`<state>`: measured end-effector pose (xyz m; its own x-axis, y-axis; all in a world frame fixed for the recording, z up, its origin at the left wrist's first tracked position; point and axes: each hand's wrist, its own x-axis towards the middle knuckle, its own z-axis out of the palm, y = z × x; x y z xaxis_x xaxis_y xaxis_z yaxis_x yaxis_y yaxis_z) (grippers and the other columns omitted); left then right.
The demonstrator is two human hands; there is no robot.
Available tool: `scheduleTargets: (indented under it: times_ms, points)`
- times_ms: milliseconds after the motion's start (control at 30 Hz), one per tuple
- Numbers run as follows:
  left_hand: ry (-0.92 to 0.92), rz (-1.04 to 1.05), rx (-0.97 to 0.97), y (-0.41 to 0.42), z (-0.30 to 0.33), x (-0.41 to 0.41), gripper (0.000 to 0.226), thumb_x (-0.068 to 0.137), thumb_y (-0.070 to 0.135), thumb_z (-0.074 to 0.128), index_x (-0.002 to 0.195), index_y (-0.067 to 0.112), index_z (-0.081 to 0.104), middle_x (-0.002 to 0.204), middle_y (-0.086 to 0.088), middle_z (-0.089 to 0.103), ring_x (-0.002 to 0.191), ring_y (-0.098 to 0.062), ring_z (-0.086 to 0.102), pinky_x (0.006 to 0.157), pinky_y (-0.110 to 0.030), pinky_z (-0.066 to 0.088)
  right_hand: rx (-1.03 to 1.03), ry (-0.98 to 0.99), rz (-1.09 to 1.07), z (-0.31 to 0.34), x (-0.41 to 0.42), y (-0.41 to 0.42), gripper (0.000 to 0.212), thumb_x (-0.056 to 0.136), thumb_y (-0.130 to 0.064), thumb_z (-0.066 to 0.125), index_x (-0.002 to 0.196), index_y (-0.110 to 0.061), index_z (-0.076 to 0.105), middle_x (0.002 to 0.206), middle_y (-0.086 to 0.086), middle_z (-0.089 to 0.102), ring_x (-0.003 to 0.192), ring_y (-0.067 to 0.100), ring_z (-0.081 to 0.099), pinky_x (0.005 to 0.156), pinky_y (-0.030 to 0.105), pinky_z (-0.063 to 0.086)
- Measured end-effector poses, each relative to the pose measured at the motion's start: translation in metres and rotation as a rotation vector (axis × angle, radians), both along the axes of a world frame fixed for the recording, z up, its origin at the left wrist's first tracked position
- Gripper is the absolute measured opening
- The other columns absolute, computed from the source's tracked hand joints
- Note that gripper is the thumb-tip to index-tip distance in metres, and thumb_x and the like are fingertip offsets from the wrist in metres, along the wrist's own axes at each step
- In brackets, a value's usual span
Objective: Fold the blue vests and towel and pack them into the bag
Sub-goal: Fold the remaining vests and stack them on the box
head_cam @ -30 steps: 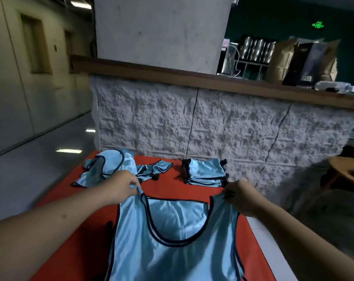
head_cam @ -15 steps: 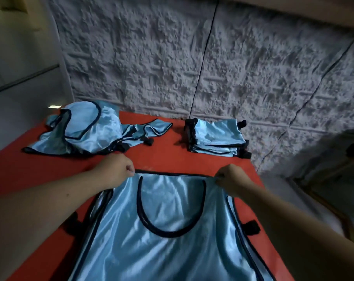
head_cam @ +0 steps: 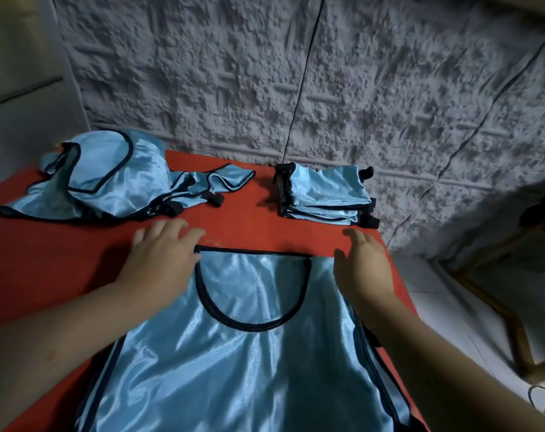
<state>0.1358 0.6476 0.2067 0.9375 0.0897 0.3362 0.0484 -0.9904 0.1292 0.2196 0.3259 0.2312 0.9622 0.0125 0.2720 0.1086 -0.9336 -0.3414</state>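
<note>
- Two hands lie on our spread vest [head_cam: 249, 363], which rests flat on the red surface [head_cam: 46, 269] with its dark-trimmed neckline toward the wall.
- Our left hand [head_cam: 159, 263] has its fingers straight and slightly spread, palm down over the vest's left shoulder strap, fingertips reaching past the strap onto the red surface; it grips nothing.
- Our right hand [head_cam: 363, 269] is likewise flat with relaxed, extended fingers, laid over the right shoulder strap near the surface's right edge; it holds nothing.
- We see a loose heap of unfolded vests [head_cam: 109, 179] at the far left of the surface, crumpled, with black trim and straps trailing toward the middle.
- We see a stack of folded vests [head_cam: 324, 194] at the far right, just beside the textured grey wall [head_cam: 327, 88], well apart from the heap.
- Our spread vest lies nearer to us than both piles, touching neither.
- We cannot tell what the wooden frame [head_cam: 499, 294] on the floor to the right belongs to.
</note>
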Motion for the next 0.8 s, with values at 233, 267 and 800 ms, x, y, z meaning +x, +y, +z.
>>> scheduleTargets:
  times_ms: [233, 267, 800]
  points:
    - [0.374, 0.045, 0.004, -0.05, -0.07, -0.084, 0.076, 0.099, 0.067, 0.011, 0.159, 0.023, 0.025, 0.16, -0.008, 0.036, 0.15, -0.028, 0.027, 0.118, -0.056, 0.014, -0.222, 0.324, 0.33, -0.068, -0.072, 0.021, 0.068, 0.104, -0.056, 0.027, 0.162, -0.027, 0.009, 0.169, -0.008, 0.002, 0.156, 0.014, -0.005, 0.127, 0.039, 0.0]
    - [0.403, 0.062, -0.022, -0.046, -0.069, -0.084, 0.083, 0.096, 0.072, 0.0, 0.16, 0.021, 0.015, 0.165, -0.005, 0.023, 0.153, -0.024, 0.014, 0.12, -0.053, 0.006, -0.246, 0.324, 0.294, -0.073, -0.064, 0.011, 0.072, 0.102, -0.062, 0.02, 0.162, -0.027, 0.003, 0.169, -0.009, -0.003, 0.155, 0.013, -0.01, 0.127, 0.04, -0.003]
    - [0.423, 0.211, -0.088, -0.02, -0.044, -0.05, 0.083, 0.087, 0.065, -0.016, 0.161, 0.029, -0.005, 0.168, 0.002, -0.013, 0.153, -0.02, -0.021, 0.123, -0.052, -0.012, -0.32, 0.346, 0.17, -0.089, -0.037, 0.018, 0.074, 0.099, -0.064, 0.001, 0.16, -0.026, -0.015, 0.169, -0.004, -0.012, 0.154, 0.015, -0.019, 0.125, 0.046, -0.008]
